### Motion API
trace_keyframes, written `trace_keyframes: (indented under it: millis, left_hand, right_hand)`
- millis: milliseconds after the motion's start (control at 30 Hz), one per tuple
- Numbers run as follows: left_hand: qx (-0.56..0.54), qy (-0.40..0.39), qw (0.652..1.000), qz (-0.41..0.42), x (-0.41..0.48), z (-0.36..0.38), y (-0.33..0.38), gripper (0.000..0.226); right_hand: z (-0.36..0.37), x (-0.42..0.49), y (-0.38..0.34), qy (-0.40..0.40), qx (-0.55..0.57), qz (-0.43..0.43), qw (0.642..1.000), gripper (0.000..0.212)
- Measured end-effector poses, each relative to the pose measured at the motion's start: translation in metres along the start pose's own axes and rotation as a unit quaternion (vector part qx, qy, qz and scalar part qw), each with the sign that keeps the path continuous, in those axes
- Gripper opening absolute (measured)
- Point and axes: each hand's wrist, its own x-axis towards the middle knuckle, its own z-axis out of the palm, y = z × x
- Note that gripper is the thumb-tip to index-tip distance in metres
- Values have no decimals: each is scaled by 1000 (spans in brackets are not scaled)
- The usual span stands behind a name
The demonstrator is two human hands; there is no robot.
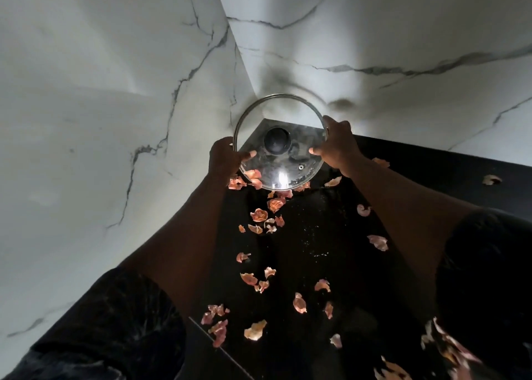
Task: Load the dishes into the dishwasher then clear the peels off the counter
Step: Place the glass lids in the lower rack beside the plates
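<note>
The glass lid point(277, 142), round with a metal rim and a black centre knob, is held above the far corner of the black counter point(316, 235), over scattered pinkish peels point(259, 215). The left hand point(227, 158) and right hand point(336, 146) pinch opposite rim edges, thumbs on the near glass face. The other fingers lie behind the lid, so their spread cannot be determined.

Single head-worn wide-angle view, facing forward-down, close above black counter point(313, 230), toward marble wall corner point(239, 71).
</note>
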Motion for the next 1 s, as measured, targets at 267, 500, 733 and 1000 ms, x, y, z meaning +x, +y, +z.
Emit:
trace_keyframes:
  millis: [267,500,733,1000]
  left_hand:
    - [106,-23,988,114,-89,-23,38,108]
    - [81,-69,986,132,-153,-33,52,109]
    - [29,-162,982,93,-211,-17,44,109]
    - [-6,-233,961,152,-280,4,52,91]
  right_hand:
    - [-58,-63,-8,36,30,-2,999,71]
    - [-97,-131,-3,30,27,5,999,57]
    - [-118,-210,19,20,26,53,998,51]
    - [-146,-284,60,24,5,107,994,34]
